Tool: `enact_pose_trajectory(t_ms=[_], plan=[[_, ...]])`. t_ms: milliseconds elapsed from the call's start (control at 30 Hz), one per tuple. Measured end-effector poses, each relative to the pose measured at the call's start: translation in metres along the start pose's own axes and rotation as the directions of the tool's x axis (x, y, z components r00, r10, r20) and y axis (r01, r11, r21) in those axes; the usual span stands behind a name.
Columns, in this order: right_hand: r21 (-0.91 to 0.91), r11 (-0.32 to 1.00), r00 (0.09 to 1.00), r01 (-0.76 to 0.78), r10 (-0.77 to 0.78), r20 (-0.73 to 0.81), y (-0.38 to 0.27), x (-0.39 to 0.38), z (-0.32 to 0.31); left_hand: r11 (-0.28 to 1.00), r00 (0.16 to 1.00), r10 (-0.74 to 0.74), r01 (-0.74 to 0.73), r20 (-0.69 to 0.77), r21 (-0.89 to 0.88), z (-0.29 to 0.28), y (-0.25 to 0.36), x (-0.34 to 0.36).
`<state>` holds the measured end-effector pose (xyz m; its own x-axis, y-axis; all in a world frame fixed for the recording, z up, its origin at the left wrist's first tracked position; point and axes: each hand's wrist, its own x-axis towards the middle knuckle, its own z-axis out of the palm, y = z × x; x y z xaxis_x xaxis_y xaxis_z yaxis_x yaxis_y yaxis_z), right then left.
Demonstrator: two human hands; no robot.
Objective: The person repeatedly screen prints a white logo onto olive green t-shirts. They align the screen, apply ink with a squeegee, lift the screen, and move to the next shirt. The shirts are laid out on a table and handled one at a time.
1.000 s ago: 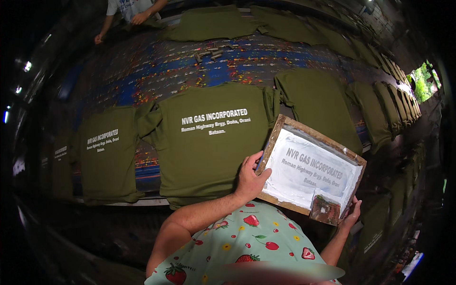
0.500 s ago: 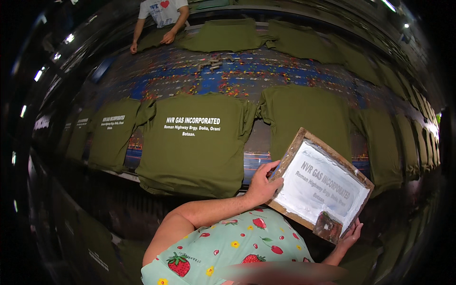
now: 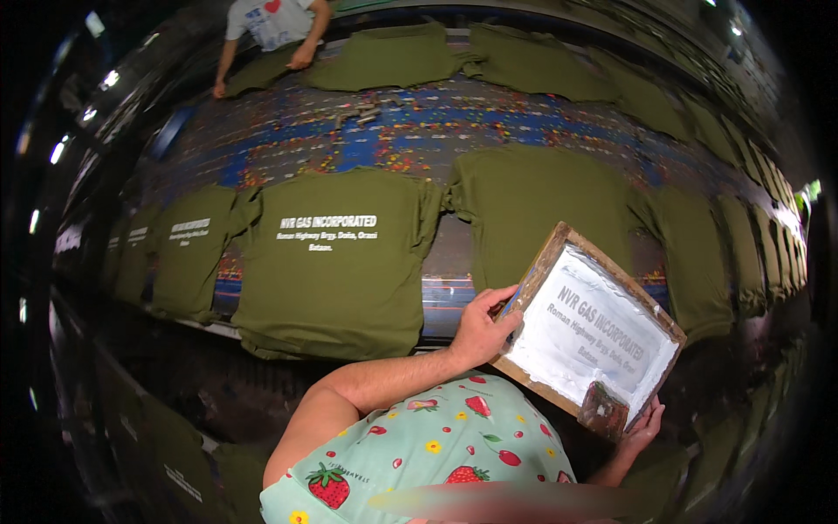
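Note:
A wood-framed printing screen [image 3: 622, 286] is held tilted above the table's near edge, its mesh smeared with white ink around grey stencil lettering. My left hand [image 3: 484, 327] is closed on its left side, thumb over the rim. At the lower right corner my right hand [image 3: 644, 428] grips the frame, partly hidden behind it. A small dark squeegee block [image 3: 604, 410] rests inside the screen at its lower corner. Beyond the screen lies a plain olive-green shirt [image 3: 550, 192], partly covered by it. To the left, another olive shirt [image 3: 332, 297] carries white printed lettering.
The long table [image 3: 288, 140] is spotted with many-coloured ink, and small cylindrical objects [image 3: 358, 113] lie mid-table. More olive shirts [image 3: 690, 253] line both sides. Across the table, a person's hand [image 3: 301, 57] touches a far shirt.
The shirts and table have shifted slightly left in view, while the screen stays nearly in place before me. Both my hands keep their grip on it.

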<state>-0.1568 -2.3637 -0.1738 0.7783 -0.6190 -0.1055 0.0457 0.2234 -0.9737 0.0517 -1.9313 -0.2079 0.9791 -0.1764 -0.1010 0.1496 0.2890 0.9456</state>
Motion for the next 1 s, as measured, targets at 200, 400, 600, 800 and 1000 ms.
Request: enact_pose_trajectory(t_ms=[200,400,600,800,1000], plan=[[0.016,0.998,0.998,0.052,-0.052,-0.033,0.006,-0.030,-0.027,0.996,0.995,-0.056,0.061,0.082,-0.069,0.024,-0.047,0.016],[0.010,0.992,0.991,0.128,-0.128,0.047,-0.003,-0.039,-0.043,0.998,0.986,-0.046,0.052,0.163,-0.030,0.050,-0.065,0.022],[0.044,0.995,0.996,0.092,-0.092,-0.005,0.020,0.012,-0.077,0.999,0.992,0.027,-0.029,0.124,0.014,0.084,-0.098,0.045],[-0.389,0.896,0.968,0.216,-0.248,-0.033,0.003,0.134,-0.123,1.000,1.000,-0.025,0.025,0.014,0.012,0.145,-0.107,0.082],[-0.026,0.997,0.997,0.068,-0.067,0.037,0.003,0.219,-0.100,0.978,0.996,-0.071,0.059,0.049,0.202,0.160,-0.091,0.098]])
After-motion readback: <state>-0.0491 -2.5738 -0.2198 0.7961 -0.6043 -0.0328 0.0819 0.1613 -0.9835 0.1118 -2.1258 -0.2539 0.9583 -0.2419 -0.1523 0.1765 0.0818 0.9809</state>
